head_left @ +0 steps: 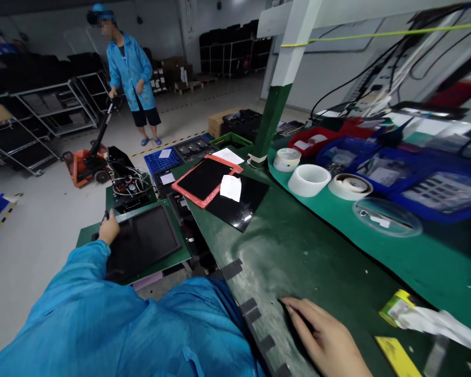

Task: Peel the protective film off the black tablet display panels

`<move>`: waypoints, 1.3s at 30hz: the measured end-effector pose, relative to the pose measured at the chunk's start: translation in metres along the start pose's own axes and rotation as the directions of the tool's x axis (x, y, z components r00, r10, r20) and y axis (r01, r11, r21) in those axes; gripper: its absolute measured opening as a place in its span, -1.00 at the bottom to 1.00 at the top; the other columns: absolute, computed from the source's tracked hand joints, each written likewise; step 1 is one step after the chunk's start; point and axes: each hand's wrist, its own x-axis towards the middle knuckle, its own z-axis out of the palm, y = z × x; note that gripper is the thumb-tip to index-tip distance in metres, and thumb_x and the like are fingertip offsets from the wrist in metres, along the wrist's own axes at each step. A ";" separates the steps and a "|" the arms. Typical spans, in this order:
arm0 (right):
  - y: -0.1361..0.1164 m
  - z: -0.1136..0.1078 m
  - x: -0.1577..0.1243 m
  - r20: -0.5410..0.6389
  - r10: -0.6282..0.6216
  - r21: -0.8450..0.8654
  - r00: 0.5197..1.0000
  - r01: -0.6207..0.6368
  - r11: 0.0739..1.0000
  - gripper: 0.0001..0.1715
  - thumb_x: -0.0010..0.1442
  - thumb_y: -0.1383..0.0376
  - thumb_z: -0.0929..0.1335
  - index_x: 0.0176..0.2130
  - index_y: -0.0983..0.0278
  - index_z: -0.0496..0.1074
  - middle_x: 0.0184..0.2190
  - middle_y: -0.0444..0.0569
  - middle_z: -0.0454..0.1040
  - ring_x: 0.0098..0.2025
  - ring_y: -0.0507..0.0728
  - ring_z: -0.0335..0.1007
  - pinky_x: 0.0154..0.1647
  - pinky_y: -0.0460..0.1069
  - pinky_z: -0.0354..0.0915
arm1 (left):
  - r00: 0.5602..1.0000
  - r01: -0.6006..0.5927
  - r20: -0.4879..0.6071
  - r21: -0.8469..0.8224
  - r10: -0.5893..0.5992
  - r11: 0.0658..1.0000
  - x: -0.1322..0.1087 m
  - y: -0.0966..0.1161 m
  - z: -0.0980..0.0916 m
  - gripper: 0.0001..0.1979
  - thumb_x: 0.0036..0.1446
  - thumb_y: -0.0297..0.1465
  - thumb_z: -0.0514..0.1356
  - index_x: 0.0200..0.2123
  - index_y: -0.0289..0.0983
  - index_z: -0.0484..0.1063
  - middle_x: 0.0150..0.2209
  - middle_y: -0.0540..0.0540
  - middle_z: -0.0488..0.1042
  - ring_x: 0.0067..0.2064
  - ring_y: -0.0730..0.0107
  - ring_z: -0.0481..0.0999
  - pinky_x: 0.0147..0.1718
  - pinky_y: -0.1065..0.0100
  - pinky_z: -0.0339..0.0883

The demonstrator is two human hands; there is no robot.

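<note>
Hands well apart. Toward nine o'clock, left hand (109, 229) at the far left edge of a black framed panel (147, 235), fingers curled, with a small dark item by the thumb; cannot tell whether clamped on the rim. Panel flat on a lower tabletop (176, 256), only a narrow green margin along its right and near edges. At five o'clock, right hand (329, 335) low over the main tabletop (294, 246), thumb and forefinger tips close together; cannot tell whether pinching anything or touching the surface.

Between the two tabletops, a gap with dark bins (192, 235) below. At six o'clock, dark tape strips (232, 268) along the main tabletop's left edge. Just off centre toward nine o'clock, a red-bordered black sheet (206, 178) close to that edge, partly over a glossy black panel (249, 209), with white paper (231, 188) on top. From there to the right hand, a wide span of green surface.

At three o'clock, a white roll (309, 180) near the green mat's (427, 256) edge; at four, a yellow packet (394, 309). At one, a green-and-white post (277, 104) at the far side. Past ten o'clock, a person (131, 68) beside an orange pallet jack (84, 165), broad floor (43, 225) around.
</note>
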 end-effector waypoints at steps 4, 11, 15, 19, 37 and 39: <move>0.003 0.002 -0.002 -0.009 -0.007 -0.006 1.000 0.007 1.000 -0.68 0.45 0.09 0.31 -0.04 0.12 0.61 -0.12 -0.01 0.71 -0.15 0.18 0.72 -0.17 0.01 0.65 | 0.999 -0.011 0.029 -0.089 0.014 0.996 0.031 0.032 -0.029 -0.35 0.39 -0.21 0.26 0.41 -0.32 0.19 0.11 -0.31 0.50 0.05 0.08 0.60 0.07 0.01 0.55; -0.003 -0.001 0.002 -0.004 0.001 0.003 1.000 -0.001 1.000 -0.68 0.45 0.10 0.30 -0.04 0.12 0.62 -0.15 -0.01 0.72 -0.16 0.19 0.72 -0.19 0.02 0.64 | 0.986 -0.164 -0.006 -0.186 0.166 0.969 0.007 0.137 0.000 -0.38 0.38 -0.13 0.26 0.36 -0.30 0.26 0.16 -0.31 0.46 0.07 0.10 0.57 0.06 0.02 0.56; -0.008 -0.003 0.003 0.023 0.025 0.030 0.999 -0.026 0.999 -0.68 0.46 0.13 0.29 -0.04 0.13 0.61 -0.17 0.00 0.71 -0.18 0.17 0.71 -0.19 0.01 0.63 | 0.978 -0.210 -0.037 -0.198 0.207 0.957 -0.018 0.165 0.020 -0.43 0.40 -0.20 0.26 0.35 -0.29 0.27 0.21 -0.30 0.43 0.10 0.09 0.55 0.09 -0.01 0.55; -0.009 -0.003 0.002 0.019 0.034 0.030 0.999 -0.034 0.999 -0.68 0.46 0.14 0.29 -0.05 0.14 0.62 -0.16 0.02 0.71 -0.13 0.19 0.71 -0.15 0.03 0.63 | 0.966 -0.259 -0.076 -0.191 0.249 0.947 -0.029 0.165 0.021 -0.42 0.39 -0.22 0.26 0.36 -0.31 0.25 0.23 -0.33 0.40 0.10 0.09 0.55 0.08 0.01 0.55; -0.013 -0.004 0.003 0.044 0.057 0.042 0.997 -0.059 0.997 -0.67 0.47 0.19 0.26 -0.03 0.15 0.60 -0.17 0.02 0.69 -0.16 0.17 0.69 -0.14 0.04 0.59 | 0.956 -0.284 -0.132 -0.189 0.262 0.940 -0.050 0.132 -0.030 -0.49 0.38 -0.42 0.21 0.35 -0.35 0.29 0.16 -0.37 0.48 0.09 -0.03 0.60 0.09 -0.11 0.54; -0.015 -0.005 0.003 0.046 0.065 0.047 0.997 -0.067 0.997 -0.68 0.47 0.20 0.26 -0.02 0.16 0.59 -0.19 0.01 0.68 -0.19 0.16 0.68 -0.16 0.03 0.58 | 0.949 -0.294 -0.181 -0.216 0.258 0.931 -0.048 0.121 -0.056 -0.34 0.28 -0.55 0.19 0.43 -0.31 0.20 0.15 -0.44 0.48 0.07 -0.22 0.61 0.07 -0.21 0.53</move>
